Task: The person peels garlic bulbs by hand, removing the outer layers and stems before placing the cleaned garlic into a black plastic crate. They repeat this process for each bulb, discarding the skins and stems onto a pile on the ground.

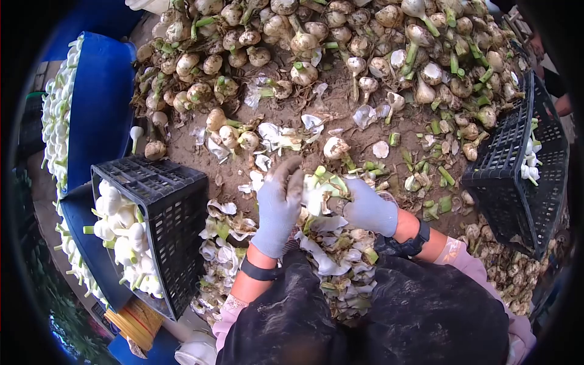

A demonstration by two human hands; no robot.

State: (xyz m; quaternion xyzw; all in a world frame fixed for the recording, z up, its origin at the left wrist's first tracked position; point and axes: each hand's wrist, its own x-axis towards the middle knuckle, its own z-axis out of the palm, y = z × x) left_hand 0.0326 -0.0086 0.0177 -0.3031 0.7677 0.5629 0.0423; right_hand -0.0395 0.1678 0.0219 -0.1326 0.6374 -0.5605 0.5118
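Between my two gloved hands is a garlic bulb (316, 198), partly stripped, with white skin and a cut green stem stub. My left hand (275, 204), its glove soiled at the fingertips, is closed against the bulb's left side. From the other side, my right hand (370, 208) pinches the bulb where loose husk hangs. The exact finger contact is partly hidden. Just beyond lies an unpeeled garlic bulb (336, 148) on the soil. Shed garlic skins (331, 258) lie in a heap below my hands, between my knees.
A large pile of dirty garlic (365, 36) spreads across the far side. At left, a tilted black crate (176, 225) holds peeled white bulbs, beside a blue container (100, 109) with more. Another black crate (499, 164) stands at right. Stem cuttings (446, 176) litter the ground.
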